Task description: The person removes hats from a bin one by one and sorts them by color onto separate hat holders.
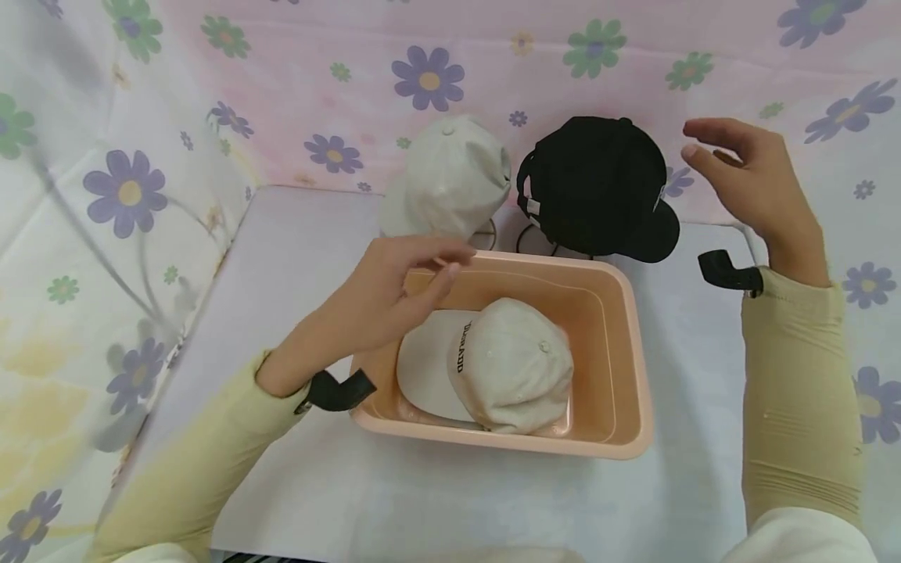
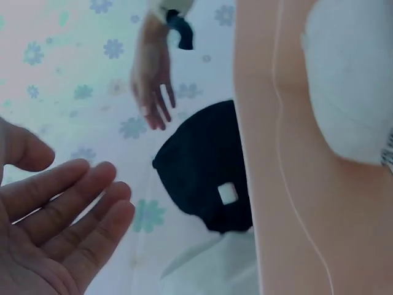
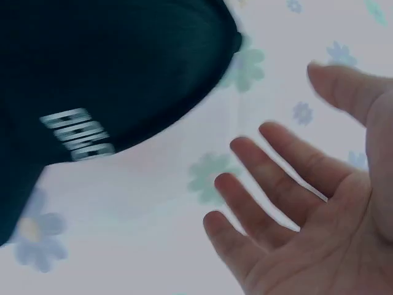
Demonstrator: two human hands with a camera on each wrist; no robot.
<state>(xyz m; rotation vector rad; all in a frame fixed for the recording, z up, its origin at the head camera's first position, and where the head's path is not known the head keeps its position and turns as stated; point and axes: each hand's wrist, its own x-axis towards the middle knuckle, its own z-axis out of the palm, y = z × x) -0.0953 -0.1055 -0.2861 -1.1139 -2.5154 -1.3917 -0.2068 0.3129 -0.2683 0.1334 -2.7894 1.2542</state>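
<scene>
- Nearest: two forearms in pale yellow ribbed sleeves, black wrist straps on both.
- White table (image 1: 450, 500), smooth sheet surface, bare at the near edge.
- Peach plastic bin (image 1: 629, 375) mid-table: rectangular, rounded corners, glossy walls, rolled rim.
- Cream cap (image 1: 510, 363) lying inside bin, crown toward the right, brim toward the left wall; soft cotton twill, stitched panels, top button, dark lettering across the front.
- Left hand (image 1: 383, 301) over bin's left rim, fingers loosely spread and slightly bent, holding nothing; cap just below and beside, not touched. Left wrist view agrees: palm open, empty.
- Right hand (image 1: 749, 180) raised beside black cap (image 1: 598, 184), fingers relaxed and apart, thumb out, holding nothing; small gap between fingertips and crown. Right wrist view: empty palm, black fabric close, pale lettering blurred.
- Black cap perched on thin wire stand behind bin, right side; matte cloth, domed crown, brim drooping to lower right.
- Second cream cap (image 1: 446, 180) on similar stand, behind bin's left corner; same soft domed shape.
- Judgement: for a clean pick of black cap, best to close on crown or brim from the side, lift straight up off the wire, avoid tipping stand or nudging neighbour.
- Farthest: floral cloth backdrop (image 1: 429, 74), pink and white, purple and green flowers, lightly creased.
</scene>
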